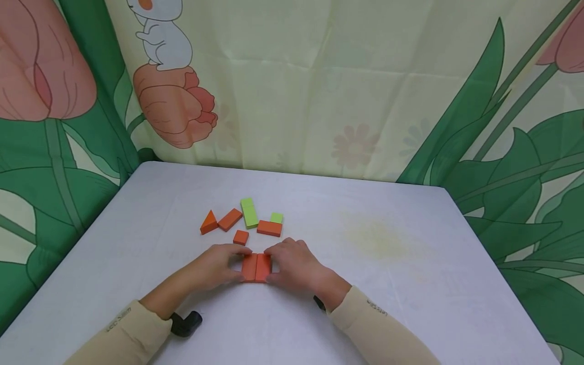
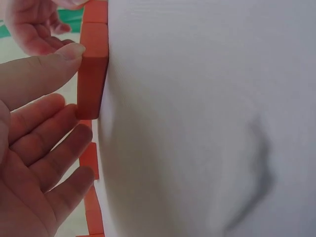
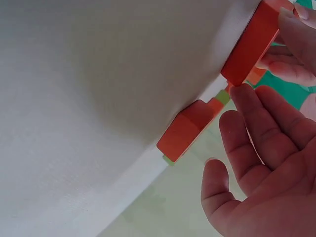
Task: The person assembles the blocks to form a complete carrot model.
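Two red rectangular toy blocks lie flat side by side on the table, long sides together. My left hand (image 1: 221,264) grips the left red block (image 1: 249,267) by its ends, thumb at the near end and index finger at the far one. On the other side, my right hand (image 1: 294,266) holds the right red block (image 1: 263,267) the same way. The left wrist view has the thumb (image 2: 69,54) pressed on the block's end, the other fingers spread beside it. In the right wrist view, a fingertip (image 3: 242,91) meets the lower end of the block (image 3: 252,47).
Beyond the hands lie an orange triangular block (image 1: 209,223), a red block (image 1: 230,219), a long green block (image 1: 249,213), a small red block (image 1: 241,237), and another red block (image 1: 269,228) before a small green one (image 1: 277,217). A patterned curtain (image 1: 292,101) hangs behind the white table (image 1: 410,294).
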`<move>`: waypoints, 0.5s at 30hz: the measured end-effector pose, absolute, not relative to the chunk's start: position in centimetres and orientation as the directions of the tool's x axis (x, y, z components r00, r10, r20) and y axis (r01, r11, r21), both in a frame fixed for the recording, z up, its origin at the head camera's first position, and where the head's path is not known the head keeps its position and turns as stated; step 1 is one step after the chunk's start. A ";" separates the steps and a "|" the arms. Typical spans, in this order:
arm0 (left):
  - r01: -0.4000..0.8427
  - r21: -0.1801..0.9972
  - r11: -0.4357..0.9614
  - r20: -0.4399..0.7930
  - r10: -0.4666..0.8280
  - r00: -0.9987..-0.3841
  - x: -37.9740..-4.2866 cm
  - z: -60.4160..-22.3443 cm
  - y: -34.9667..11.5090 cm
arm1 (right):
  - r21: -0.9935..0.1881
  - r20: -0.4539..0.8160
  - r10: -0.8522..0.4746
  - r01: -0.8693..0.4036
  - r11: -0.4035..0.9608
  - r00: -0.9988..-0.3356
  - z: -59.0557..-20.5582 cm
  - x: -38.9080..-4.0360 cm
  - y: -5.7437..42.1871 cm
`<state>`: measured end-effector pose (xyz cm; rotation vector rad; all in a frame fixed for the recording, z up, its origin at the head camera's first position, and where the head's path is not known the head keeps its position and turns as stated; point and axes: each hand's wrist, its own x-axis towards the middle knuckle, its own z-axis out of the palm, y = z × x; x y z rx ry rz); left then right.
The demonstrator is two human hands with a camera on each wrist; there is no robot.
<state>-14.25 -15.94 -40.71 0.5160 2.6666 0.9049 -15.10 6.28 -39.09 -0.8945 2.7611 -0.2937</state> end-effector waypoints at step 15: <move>0.244 0.578 0.779 -0.136 0.387 -0.912 -14.7 -39.7 -15.8 | -0.275 -0.158 -0.590 -0.539 0.796 -0.792 -38.8 -15.0 6.8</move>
